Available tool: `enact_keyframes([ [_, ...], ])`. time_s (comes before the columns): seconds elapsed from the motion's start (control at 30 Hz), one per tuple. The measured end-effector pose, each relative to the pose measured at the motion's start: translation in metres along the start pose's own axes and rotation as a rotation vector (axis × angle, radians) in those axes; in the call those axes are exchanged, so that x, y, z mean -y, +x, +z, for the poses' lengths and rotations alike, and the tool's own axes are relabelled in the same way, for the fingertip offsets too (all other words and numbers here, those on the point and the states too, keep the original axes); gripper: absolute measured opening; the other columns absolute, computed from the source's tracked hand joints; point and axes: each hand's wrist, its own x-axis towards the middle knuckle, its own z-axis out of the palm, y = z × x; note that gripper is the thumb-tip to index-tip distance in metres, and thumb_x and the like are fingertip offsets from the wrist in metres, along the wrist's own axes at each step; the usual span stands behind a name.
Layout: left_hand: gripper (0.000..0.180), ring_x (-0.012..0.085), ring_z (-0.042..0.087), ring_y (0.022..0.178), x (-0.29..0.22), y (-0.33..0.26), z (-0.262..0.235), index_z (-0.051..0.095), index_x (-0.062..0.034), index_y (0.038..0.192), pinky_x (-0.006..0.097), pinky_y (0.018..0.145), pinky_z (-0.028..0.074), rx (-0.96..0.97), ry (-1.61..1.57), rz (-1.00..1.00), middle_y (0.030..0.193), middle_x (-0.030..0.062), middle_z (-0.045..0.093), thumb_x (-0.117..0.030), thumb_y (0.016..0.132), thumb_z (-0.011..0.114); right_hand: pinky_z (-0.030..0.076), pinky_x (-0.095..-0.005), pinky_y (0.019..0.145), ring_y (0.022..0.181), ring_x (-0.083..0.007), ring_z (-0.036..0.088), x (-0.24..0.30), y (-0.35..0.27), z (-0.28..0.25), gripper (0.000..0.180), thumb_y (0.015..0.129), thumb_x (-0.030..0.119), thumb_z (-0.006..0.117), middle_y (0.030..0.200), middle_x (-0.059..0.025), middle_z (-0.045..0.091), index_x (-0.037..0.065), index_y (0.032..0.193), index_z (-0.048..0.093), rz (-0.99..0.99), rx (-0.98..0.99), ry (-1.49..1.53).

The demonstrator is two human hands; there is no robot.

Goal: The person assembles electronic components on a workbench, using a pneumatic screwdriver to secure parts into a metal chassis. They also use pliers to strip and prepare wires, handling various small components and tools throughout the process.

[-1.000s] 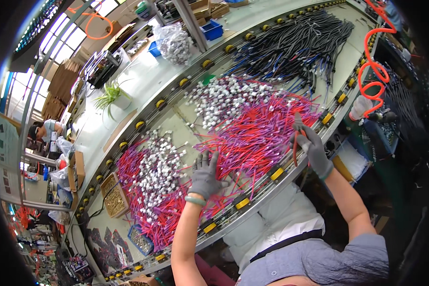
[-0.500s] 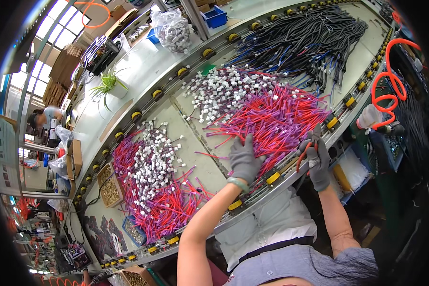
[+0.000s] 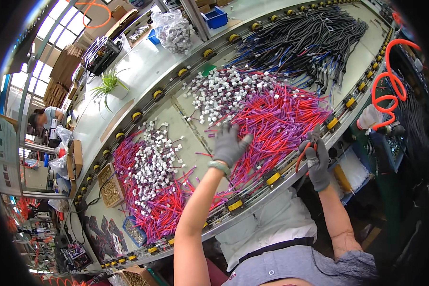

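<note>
My left hand (image 3: 230, 146), in a grey glove, is spread over the left edge of a large heap of red and purple wires (image 3: 276, 124). Its fingers are apart, and I see nothing held in it. White plastic connectors (image 3: 219, 90) on the wire ends lie beyond its fingertips. At the front rail, my gloved right hand (image 3: 318, 164) is closed round a hand tool with red handles, which looks like pliers (image 3: 301, 156). The tool's jaws are too small and covered to make out. A second pile of red and purple wires (image 3: 169, 209) with white connectors lies to the left.
Black sleeved cables (image 3: 314, 38) are heaped at the far right of the table. A roller rail (image 3: 273, 178) borders the table's near edge. Small metal parts fill a cardboard box (image 3: 110, 188) and a blue tray (image 3: 134, 231). An orange coiled hose (image 3: 386, 97) hangs at right.
My left hand has moved left and away from me, from the heap's near side, and its fingers have spread. My right hand stays at the rail with the pliers.
</note>
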Motion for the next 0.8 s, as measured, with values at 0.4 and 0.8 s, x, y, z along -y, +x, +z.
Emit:
enact_keyframes([
  [0.4, 0.096, 0.0409, 0.031, 0.138, -0.046, -0.043, -0.017, 0.032, -0.0091, 0.148, 0.048, 0.112, 0.032, 0.213, -0.026, 0.193, 0.151, 0.0222, 0.032, -0.050, 0.071, 0.073, 0.051, -0.0293, 0.069, 0.075, -0.0156, 0.063, 0.003, -0.003, 0.000, 0.028, 0.097, 0.015, 0.056, 0.087, -0.0077, 0.064, 0.000, 0.120, 0.054, -0.137, 0.048, -0.210],
  [0.8, 0.069, 0.0370, 0.043, 0.129, -0.042, -0.044, 0.012, 0.043, -0.0130, 0.141, 0.045, 0.103, 0.041, -0.017, -0.040, 0.300, 0.151, 0.0145, 0.037, -0.029, 0.080, 0.069, 0.052, -0.0314, 0.071, 0.077, -0.0148, 0.062, 0.002, 0.005, 0.003, 0.026, 0.097, 0.010, 0.056, 0.089, -0.0075, 0.064, 0.003, 0.121, 0.055, -0.168, 0.129, -0.266],
])
